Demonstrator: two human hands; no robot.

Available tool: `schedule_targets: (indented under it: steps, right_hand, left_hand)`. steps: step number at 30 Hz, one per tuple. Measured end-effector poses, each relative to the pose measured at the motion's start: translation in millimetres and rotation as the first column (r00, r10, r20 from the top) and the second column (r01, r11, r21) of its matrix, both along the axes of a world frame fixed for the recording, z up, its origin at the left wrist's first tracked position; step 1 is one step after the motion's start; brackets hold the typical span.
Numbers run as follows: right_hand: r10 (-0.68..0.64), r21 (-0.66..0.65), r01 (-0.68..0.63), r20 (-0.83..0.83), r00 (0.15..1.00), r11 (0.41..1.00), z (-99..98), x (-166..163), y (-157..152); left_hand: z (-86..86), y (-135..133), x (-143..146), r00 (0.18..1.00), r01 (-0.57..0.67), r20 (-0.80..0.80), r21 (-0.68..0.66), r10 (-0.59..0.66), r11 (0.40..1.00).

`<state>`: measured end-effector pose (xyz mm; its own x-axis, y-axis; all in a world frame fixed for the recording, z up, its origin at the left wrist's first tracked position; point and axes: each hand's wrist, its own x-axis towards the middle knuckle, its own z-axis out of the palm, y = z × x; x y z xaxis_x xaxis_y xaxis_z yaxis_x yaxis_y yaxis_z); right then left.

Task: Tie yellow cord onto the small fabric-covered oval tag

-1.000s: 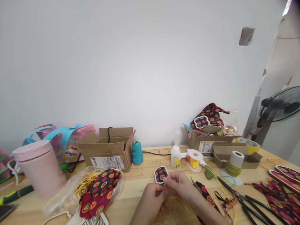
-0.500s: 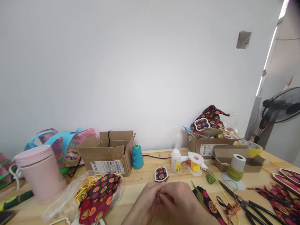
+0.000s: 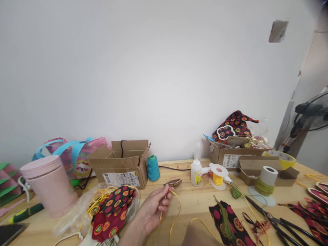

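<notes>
My left hand (image 3: pixel 153 210) is raised over the wooden table (image 3: pixel 189 201), thumb and fingers pinched on a thin yellow cord (image 3: pixel 176 212). From the cord hangs a small fabric-covered ornament (image 3: pixel 173 181), seen nearly edge-on just above my fingertips. The cord loops down and right across the table. Only a blurred part of my right hand or forearm (image 3: pixel 198 237) shows at the bottom edge, and its fingers are hidden. A patterned fabric piece with a green tassel (image 3: pixel 227 222) lies to the right of the cord.
A plastic bag of patterned fabric (image 3: pixel 110 210), a pink jar (image 3: pixel 50 186), an open cardboard box (image 3: pixel 120 164), a teal thread spool (image 3: pixel 153 167), a glue bottle (image 3: pixel 196 172), a yellow cord reel (image 3: pixel 217 176), a green cord reel (image 3: pixel 263 182) and black tools (image 3: pixel 279 223) crowd the table. A fan (image 3: pixel 311 112) stands at right.
Both hands were pinched together on the cord. Now my left hand alone holds it, lifted left with the ornament turned edge-on, and my right hand has dropped to the bottom edge.
</notes>
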<state>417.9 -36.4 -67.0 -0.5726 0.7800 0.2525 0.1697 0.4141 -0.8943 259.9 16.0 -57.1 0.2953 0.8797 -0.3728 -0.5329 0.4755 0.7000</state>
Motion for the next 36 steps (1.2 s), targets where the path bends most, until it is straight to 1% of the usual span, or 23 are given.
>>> schedule_targets:
  steps: [1,2,4,5,6,8,9,10,12,14,16,17,19,22,27,33,36]
  right_hand:
    - [-0.052,-0.029,0.051,-0.039,0.998,0.998,1.9,0,6]
    - [-0.138,-0.060,0.133,-0.089,0.986,0.989,3.6,-1,12]
    - [-0.324,-0.150,0.298,-0.201,0.924,0.943,5.5,-3,25]
    - [-0.374,-0.204,0.328,-0.256,0.891,0.922,4.9,-5,30]
    - [-0.377,-0.253,0.307,-0.304,0.875,0.917,3.4,-7,33]
    - [-0.285,-0.327,0.167,-0.357,0.890,0.930,-2.0,-10,38]
    - [-0.248,-0.359,0.114,-0.354,0.902,0.926,-4.9,-11,39]
    - [-0.236,-0.380,0.101,-0.329,0.914,0.919,-7.4,-11,40]
    - [-0.280,-0.367,0.176,-0.253,0.926,0.913,-9.4,-8,42]
    - [-0.357,-0.292,0.293,-0.196,0.913,0.910,-7.2,-2,44]
    - [-0.406,-0.233,0.367,-0.150,0.902,0.901,-2.8,3,45]
    - [-0.403,-0.231,0.370,-0.117,0.908,0.900,-0.8,5,45]
    - [-0.363,-0.252,0.335,-0.072,0.929,0.908,1.4,5,44]
    - [-0.309,-0.279,0.281,-0.061,0.949,0.918,0.4,0,41]
    - [-0.313,-0.277,0.298,-0.011,0.950,0.914,-2.7,-3,40]
    - [-0.282,-0.253,0.285,0.049,0.958,0.924,-7.4,0,40]
    - [-0.273,-0.241,0.276,0.047,0.961,0.930,-9.0,0,40]
  left_hand:
    - [-2.9,-1,0,1.000,0.014,0.014,0.003,-0.014,1.000]
    - [-6.1,-1,-1,0.999,0.028,0.022,0.007,-0.029,1.000]
    - [-12.0,-2,1,0.998,0.054,0.029,0.022,-0.054,0.998]
    - [-14.5,-2,1,0.997,0.064,0.030,0.033,-0.065,0.997]
    - [-16.4,-3,3,0.997,0.073,0.027,0.044,-0.074,0.996]
    - [-18.7,-5,4,0.996,0.088,0.014,0.063,-0.089,0.994]
    - [-19.2,-5,5,0.996,0.094,0.002,0.067,-0.094,0.993]
    - [-19.4,-6,5,0.995,0.097,-0.009,0.066,-0.097,0.993]
    - [-19.2,-7,5,0.996,0.093,-0.024,0.061,-0.091,0.994]
    - [-18.8,-6,4,0.997,0.080,-0.022,0.056,-0.079,0.995]
    - [-18.3,-5,4,0.997,0.080,0.006,0.034,-0.081,0.996]
    - [-18.0,-5,4,0.996,0.084,0.034,0.012,-0.085,0.996]
    - [-17.4,-5,5,0.989,0.092,0.119,-0.040,-0.087,0.995]
    - [-17.1,-8,7,0.975,0.074,0.215,-0.077,-0.056,0.994]
    - [-19.4,-8,8,0.981,0.027,0.196,-0.083,-0.010,0.996]
    - [-18.4,-6,8,0.971,0.036,0.238,-0.119,-0.007,0.992]
    - [-17.1,-7,8,0.969,0.038,0.247,-0.131,-0.005,0.991]
